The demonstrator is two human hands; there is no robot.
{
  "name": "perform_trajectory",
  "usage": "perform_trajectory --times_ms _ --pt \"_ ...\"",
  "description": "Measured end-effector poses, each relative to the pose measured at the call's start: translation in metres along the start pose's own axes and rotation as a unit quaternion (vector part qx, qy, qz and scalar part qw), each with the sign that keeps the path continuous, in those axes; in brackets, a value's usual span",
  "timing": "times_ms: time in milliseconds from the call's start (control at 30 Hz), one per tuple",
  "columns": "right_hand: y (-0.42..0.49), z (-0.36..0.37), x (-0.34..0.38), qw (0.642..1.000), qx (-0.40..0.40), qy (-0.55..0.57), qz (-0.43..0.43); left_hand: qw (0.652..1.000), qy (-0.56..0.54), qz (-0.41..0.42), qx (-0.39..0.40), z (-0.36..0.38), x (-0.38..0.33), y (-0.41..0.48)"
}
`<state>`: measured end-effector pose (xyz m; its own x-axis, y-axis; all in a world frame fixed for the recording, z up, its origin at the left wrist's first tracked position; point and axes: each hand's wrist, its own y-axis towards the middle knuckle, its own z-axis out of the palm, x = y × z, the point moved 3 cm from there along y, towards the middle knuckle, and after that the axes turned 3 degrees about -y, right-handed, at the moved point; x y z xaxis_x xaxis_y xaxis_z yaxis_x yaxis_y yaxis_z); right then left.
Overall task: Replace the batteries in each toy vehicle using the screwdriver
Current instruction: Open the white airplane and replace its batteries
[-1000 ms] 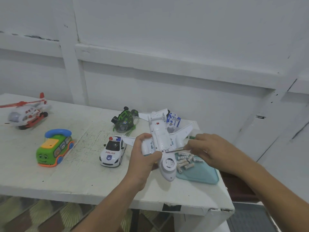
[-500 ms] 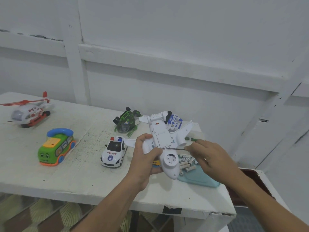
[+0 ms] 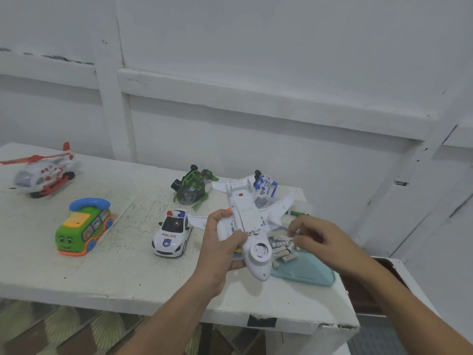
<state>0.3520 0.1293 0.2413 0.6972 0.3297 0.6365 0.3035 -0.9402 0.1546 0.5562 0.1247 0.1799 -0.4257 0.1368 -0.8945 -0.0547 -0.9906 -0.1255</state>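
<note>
Plane [image 3: 256,219] lies belly-up in the left hand [image 3: 220,252], whose fingers grip its fuselage, above the table [image 3: 115,272]. Right hand [image 3: 322,239], blurred, hovers curled over batteries [image 3: 280,249] on the tray [image 3: 307,275]; whether it holds anything cannot be told.

Dim, cool, even light leaves only faint soft shadows on the painted white wooden table [image 3: 115,272]. At four o'clock from centre the right hand [image 3: 320,239] is smeared by motion blur. The left hand [image 3: 220,249], gripping the white plastic toy airplane [image 3: 240,208], looks sharper. The white painted wall rails [image 3: 256,98] bend toward the three o'clock edge.
</note>
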Motion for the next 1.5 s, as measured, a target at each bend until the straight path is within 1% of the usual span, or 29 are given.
perform_trajectory --times_ms 100,233,333,400,567,667,767,867,933,1033,1100,1167,1267,1367,1433,1500 --pt "0.009 0.006 0.012 0.997 -0.056 0.042 0.029 1.0 0.015 0.022 -0.005 0.002 0.0 -0.001" --pt "0.017 0.038 0.026 0.987 -0.119 0.033 0.101 0.998 0.03 0.05 -0.014 0.003 0.003 -0.002" --pt "0.014 0.053 0.031 0.977 -0.175 0.038 0.119 0.997 0.036 0.064 -0.03 0.0 0.005 -0.002" --pt "0.012 0.06 0.035 0.972 -0.189 0.049 0.131 0.996 0.037 0.071 -0.04 -0.003 0.006 -0.003" --pt "0.012 0.069 0.036 0.964 -0.184 0.105 0.16 0.996 0.025 0.068 -0.051 -0.007 0.011 -0.003" --pt "0.015 0.068 0.033 0.953 -0.165 0.165 0.192 0.995 0.037 0.071 -0.051 -0.008 0.013 -0.003" --pt "0.017 0.066 0.032 0.935 -0.1 0.243 0.238 0.993 0.069 0.084 -0.053 -0.01 0.013 -0.002" --pt "0.019 0.065 0.03 0.92 -0.035 0.265 0.286 0.991 0.091 0.093 -0.045 -0.009 0.011 -0.004" --pt "0.022 0.064 0.026 0.905 -0.022 0.292 0.307 0.99 0.092 0.093 -0.043 -0.01 0.011 -0.004" --pt "0.022 0.061 0.02 0.874 0.008 0.355 0.333 0.991 0.095 0.086 -0.043 -0.012 0.014 -0.003" --pt "0.02 0.057 0.016 0.864 0.031 0.376 0.334 0.991 0.098 0.08 -0.049 -0.015 0.014 -0.002" --pt "0.016 0.052 0.011 0.861 0.035 0.391 0.324 0.992 0.092 0.074 -0.055 -0.018 0.013 -0.001" --pt "0.009 0.043 -0.004 0.867 0.003 0.391 0.308 0.992 0.08 0.072 -0.062 -0.023 0.011 0.001" --pt "-0.003 0.042 -0.026 0.872 -0.039 0.371 0.318 0.992 0.071 0.079 -0.061 -0.028 0.009 0.003" --pt "-0.012 0.048 -0.04 0.888 -0.055 0.309 0.337 0.993 0.062 0.081 -0.065 -0.032 0.007 0.004" --pt "-0.021 0.058 -0.049 0.911 -0.053 0.208 0.351 0.993 0.054 0.081 -0.069 -0.035 0.006 0.006"
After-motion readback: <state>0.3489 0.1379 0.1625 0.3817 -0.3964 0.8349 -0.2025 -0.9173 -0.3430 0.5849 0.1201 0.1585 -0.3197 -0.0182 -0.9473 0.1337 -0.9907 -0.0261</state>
